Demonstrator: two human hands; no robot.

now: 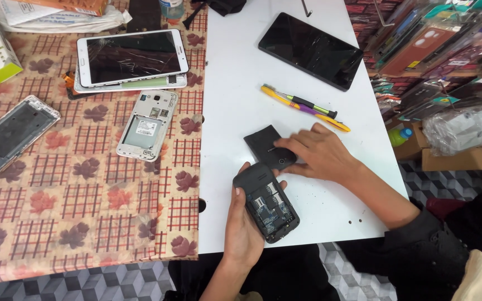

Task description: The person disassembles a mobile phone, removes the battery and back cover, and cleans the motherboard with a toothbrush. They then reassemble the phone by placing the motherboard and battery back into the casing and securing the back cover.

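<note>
1. White desk [241,83] fills the middle of the frame, with a patterned cloth [85,195] at left.
2. Left hand [245,223], low centre, grips a small black phone [267,202], back open.
3. Right hand [322,153] lies spread, fingertips pressing a black back cover [264,143] to the desk just above the phone.
4. Upper right lies a dark tablet [310,49]; between it and the hands, a yellow tool [302,106].

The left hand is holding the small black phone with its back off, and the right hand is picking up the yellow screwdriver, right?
Not quite. The head view shows the left hand holding the small black phone with its back off, but the right hand rests on the flat black back cover. The yellow screwdriver lies untouched on the white table.
</note>
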